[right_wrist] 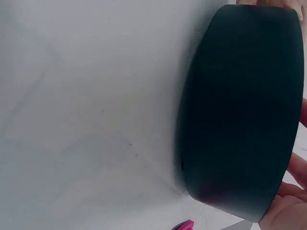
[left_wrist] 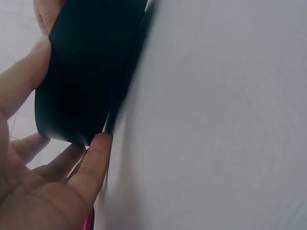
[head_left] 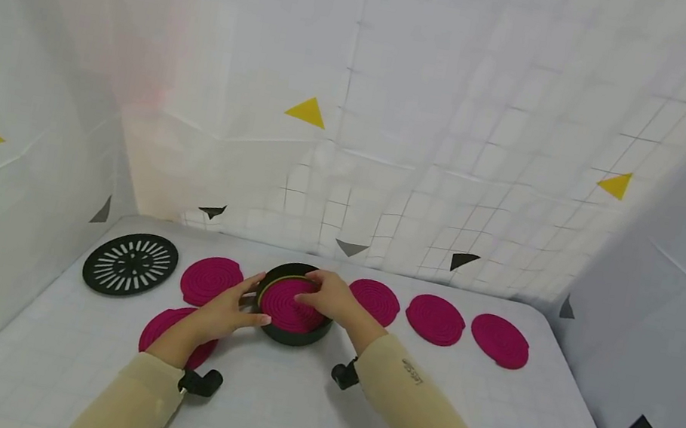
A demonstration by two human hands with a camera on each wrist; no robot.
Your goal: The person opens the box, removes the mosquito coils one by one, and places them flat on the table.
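Observation:
A round black holder (head_left: 292,339) stands on the table in front of me, with a ribbed magenta coaster (head_left: 291,312) in its mouth. My left hand (head_left: 232,313) grips the holder's left side, thumb at the near rim and fingers round the far side. In the left wrist view that hand (left_wrist: 57,177) curves round the dark wall. My right hand (head_left: 331,300) reaches over the holder from the right, fingertips at the far rim and thumb over the coaster; I cannot tell whether it pinches the coaster. The holder's wall (right_wrist: 240,110) fills much of the right wrist view.
One magenta coaster (head_left: 210,281) lies left of the holder, another (head_left: 161,327) partly under my left forearm. To the right lie three more: a near one (head_left: 374,301), a middle one (head_left: 434,320) and a far one (head_left: 500,341). A slotted black disc (head_left: 130,264) lies far left.

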